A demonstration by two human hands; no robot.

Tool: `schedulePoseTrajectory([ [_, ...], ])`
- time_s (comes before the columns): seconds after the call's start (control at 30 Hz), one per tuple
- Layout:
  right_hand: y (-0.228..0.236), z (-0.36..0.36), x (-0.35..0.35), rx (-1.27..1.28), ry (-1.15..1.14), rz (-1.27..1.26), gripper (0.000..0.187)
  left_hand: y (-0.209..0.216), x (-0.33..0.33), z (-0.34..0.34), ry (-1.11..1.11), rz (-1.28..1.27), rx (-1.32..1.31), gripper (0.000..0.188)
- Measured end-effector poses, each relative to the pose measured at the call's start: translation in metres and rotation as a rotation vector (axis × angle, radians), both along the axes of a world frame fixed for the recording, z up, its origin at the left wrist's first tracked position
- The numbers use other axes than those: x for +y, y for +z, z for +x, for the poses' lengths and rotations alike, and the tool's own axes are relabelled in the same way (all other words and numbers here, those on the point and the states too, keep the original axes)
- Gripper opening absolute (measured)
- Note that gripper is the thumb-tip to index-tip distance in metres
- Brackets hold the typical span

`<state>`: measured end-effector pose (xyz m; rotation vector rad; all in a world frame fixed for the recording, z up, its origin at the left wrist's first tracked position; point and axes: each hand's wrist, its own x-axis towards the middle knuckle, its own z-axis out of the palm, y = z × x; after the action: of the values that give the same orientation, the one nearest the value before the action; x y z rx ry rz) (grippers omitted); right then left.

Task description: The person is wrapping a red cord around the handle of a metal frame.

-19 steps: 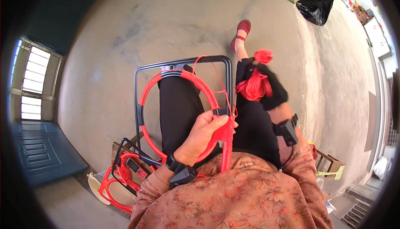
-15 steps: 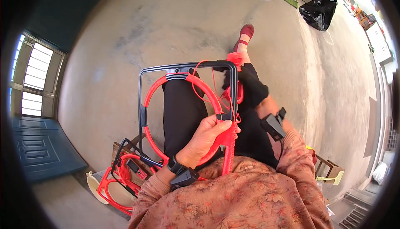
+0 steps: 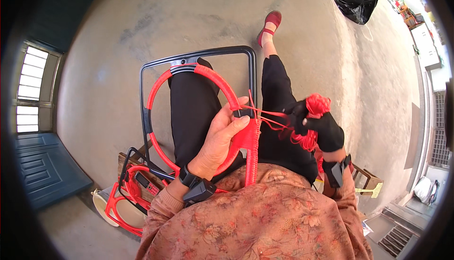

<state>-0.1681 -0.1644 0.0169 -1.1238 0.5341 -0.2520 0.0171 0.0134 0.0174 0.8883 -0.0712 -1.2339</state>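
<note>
Out to the right swings the right hand [image 3: 325, 128], clear of the black tube frame [image 3: 254, 66] it was passing behind a moment ago, and it carries the bundle of red cord [image 3: 318, 105] along with it! Red strands [image 3: 270, 113] now stretch across the gap, running from the frame's right side to that black-gloved hand. Its fingers are curled around the bundle, loops hanging below, though with the blur I can't tell exactly which fingers do the gripping.

Over on the other side, the bare left hand [image 3: 220, 132] stays clamped at the centre of the picture, thumb pressed flat on the front by the red wrapped panel [image 3: 249, 139], fingers wrapped around the rim. And the frame itself? Left of centre, above the black-trousered lap, a little higher and further left than before, its red-and-black ring [image 3: 217, 81] facing up.

Down at lower left, a second frame [image 3: 110, 207] in red and black lies beside a red keypad phone [image 3: 147, 184], a pale bucket [image 3: 101, 205] close by. Upper right, a black plastic bag [image 3: 358, 5] sits on the floor [image 3: 189, 19]; top centre, one red shoe [image 3: 269, 27].
</note>
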Motion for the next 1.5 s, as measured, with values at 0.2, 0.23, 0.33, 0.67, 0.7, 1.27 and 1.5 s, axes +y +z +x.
schedulePoseTrajectory([
  [0.2, -0.059, -0.105, -0.026, 0.161, -0.593, -0.002, 0.028, -0.009, 0.008, 0.003, -0.074, -0.051, -0.035, 0.027],
  [0.23, -0.068, -0.125, -0.035, 0.226, -0.666, 0.028, 0.026, -0.011, 0.007, 0.004, -0.103, -0.062, -0.036, 0.025],
  [0.33, -0.088, -0.138, -0.043, 0.309, -0.717, 0.050, 0.023, -0.011, 0.008, 0.004, -0.132, -0.067, -0.038, 0.022],
  [0.67, 0.004, 0.046, 0.038, 0.005, -0.062, -0.071, 0.031, -0.009, 0.008, 0.000, -0.097, -0.070, -0.035, 0.022],
  [0.7, 0.001, 0.051, 0.038, 0.043, -0.005, -0.063, 0.028, -0.010, 0.008, 0.000, -0.098, -0.070, -0.037, 0.022],
  [1.27, 0.020, 0.024, 0.033, 0.145, -0.104, -0.116, 0.014, -0.008, 0.010, 0.004, -0.165, -0.032, -0.087, 0.023],
  [1.5, 0.017, 0.035, 0.043, -0.134, 0.055, 0.126, 0.011, -0.018, 0.004, 0.002, -0.225, 0.026, -0.127, 0.024],
])
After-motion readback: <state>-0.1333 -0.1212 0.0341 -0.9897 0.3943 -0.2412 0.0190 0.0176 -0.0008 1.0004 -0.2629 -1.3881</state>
